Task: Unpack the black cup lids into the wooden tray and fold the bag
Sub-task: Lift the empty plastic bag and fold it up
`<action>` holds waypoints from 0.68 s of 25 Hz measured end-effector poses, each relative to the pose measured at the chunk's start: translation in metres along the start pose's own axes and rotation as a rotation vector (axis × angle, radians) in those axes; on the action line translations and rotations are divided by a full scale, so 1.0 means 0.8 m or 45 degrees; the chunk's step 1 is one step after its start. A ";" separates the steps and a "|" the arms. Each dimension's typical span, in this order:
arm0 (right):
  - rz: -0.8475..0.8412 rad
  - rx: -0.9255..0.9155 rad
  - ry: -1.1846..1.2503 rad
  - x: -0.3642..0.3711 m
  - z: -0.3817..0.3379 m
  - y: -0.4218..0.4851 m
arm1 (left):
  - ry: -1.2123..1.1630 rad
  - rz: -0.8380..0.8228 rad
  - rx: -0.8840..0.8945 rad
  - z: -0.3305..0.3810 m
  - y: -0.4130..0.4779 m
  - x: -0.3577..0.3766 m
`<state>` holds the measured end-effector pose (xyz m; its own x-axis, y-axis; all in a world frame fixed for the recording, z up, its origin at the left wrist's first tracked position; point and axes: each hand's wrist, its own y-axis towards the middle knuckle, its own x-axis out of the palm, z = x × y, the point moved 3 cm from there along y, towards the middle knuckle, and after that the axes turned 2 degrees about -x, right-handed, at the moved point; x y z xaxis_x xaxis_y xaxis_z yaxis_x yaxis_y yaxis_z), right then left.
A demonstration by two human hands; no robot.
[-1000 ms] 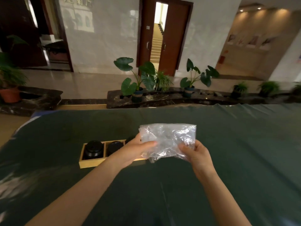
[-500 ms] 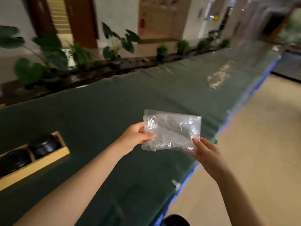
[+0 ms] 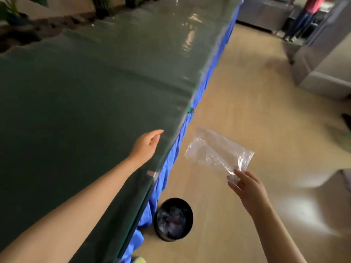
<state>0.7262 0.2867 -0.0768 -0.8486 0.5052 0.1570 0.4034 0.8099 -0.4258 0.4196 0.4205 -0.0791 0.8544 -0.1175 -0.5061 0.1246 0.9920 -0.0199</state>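
The clear plastic bag (image 3: pixel 218 150) hangs flat in the air beyond the table's edge, over the floor. My right hand (image 3: pixel 247 188) pinches its near right corner. My left hand (image 3: pixel 146 146) rests above the green table cover (image 3: pixel 85 92) near the edge, fingers loosely apart, holding nothing. The wooden tray and the black cup lids are out of view.
A black round bin (image 3: pixel 173 219) with crumpled plastic inside stands on the floor below the bag, against the blue table skirt (image 3: pixel 171 158). A person's legs (image 3: pixel 298 21) show far right at the back. Grey furniture (image 3: pixel 326 59) lines the right side. Plants sit along the far table edge.
My view has swung right, away from the tray. My left hand let go of the bag; my right hand carried it off the table, out over the floor above the bin.
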 end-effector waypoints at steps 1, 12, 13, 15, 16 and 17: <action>0.079 0.049 0.012 -0.018 0.026 0.004 | 0.245 -0.001 0.078 -0.023 0.001 0.011; 0.470 0.675 -0.141 -0.104 0.356 0.067 | 1.007 -0.076 0.301 -0.126 0.007 0.070; 0.477 0.717 -0.111 -0.098 0.386 0.075 | 0.999 -0.060 0.311 -0.126 0.007 0.070; 0.472 0.771 -0.063 -0.083 0.435 0.094 | 0.969 -0.039 0.316 -0.123 0.007 0.070; 0.466 0.777 -0.048 -0.072 0.459 0.103 | 0.958 -0.035 0.322 -0.124 0.007 0.071; 0.455 0.793 -0.083 -0.062 0.482 0.112 | 0.952 -0.025 0.330 -0.126 0.007 0.072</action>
<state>0.6726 0.2190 -0.4665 -0.7279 0.6728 -0.1323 0.4066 0.2681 -0.8734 0.4188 0.4243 -0.1955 0.2970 0.0181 -0.9547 0.3284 0.9369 0.1200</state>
